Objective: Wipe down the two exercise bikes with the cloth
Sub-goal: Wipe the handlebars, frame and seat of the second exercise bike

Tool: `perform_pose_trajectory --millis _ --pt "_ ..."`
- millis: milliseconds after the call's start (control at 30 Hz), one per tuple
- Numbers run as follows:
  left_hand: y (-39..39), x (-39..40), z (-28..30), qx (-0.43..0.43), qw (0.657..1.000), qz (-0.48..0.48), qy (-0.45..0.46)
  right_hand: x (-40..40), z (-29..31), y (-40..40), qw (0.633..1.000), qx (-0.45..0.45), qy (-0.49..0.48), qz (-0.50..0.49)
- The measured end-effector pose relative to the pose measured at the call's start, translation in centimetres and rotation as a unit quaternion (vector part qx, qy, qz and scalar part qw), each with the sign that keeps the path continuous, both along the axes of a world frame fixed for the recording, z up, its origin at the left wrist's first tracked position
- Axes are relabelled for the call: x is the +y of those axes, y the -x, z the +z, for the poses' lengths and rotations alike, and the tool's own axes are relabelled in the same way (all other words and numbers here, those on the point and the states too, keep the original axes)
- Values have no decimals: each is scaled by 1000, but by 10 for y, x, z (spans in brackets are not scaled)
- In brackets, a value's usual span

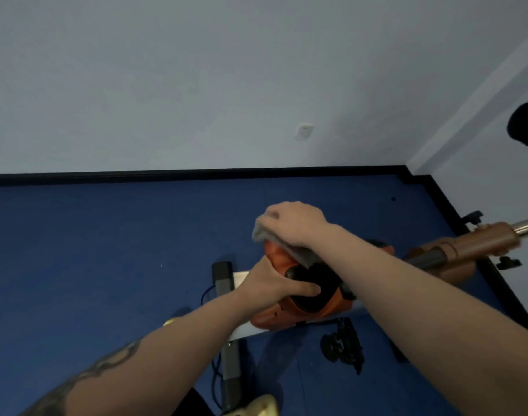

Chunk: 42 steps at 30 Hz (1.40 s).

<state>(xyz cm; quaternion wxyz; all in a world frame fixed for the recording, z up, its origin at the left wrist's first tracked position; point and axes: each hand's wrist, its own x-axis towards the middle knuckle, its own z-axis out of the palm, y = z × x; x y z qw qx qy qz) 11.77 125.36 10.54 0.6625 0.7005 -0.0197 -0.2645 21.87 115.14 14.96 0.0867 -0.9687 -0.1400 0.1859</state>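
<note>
right hand (295, 225) is curled over a grey cloth (282, 244), pressing it flat on the far top of the orange bike housing (301, 313), low on the blue floor (106, 250) in the middle of the view. left hand (271, 285) is clamped on the near side of the housing by the black crank cover (313, 291), fingers wrapped, steadying it. so i'd say it's mid-wipe on this one bike. can't tell which parts are already clean. a dark shape at the far right may belong to the second bike, can't tell.
</note>
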Motion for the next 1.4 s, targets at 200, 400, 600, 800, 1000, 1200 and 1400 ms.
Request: perform_pose_trajectory --millis 200,400,600,800,1000,1200,1400 --pt "1 1 0 41 999 7 22 -20 4 -11 984 77 -146 -69" --pt "5 0 1 25 999 28 20 4 -8 24 980 -138 -26 140" --pt "3 0 5 59 998 13 27 -15 -3 -9 981 21 -76 -178" --pt "-2 2 9 -3 1000 -20 -4 -14 -8 41 978 -166 -117 56" --pt "-9 20 30 -43 979 64 -189 -30 -9 31 967 -119 11 -226" --pt "-44 -10 39 -275 937 92 -194 -59 -7 57 973 -175 -49 -143" --pt "-81 -37 42 -418 820 -133 -366 -70 -14 73 935 -211 79 -274"
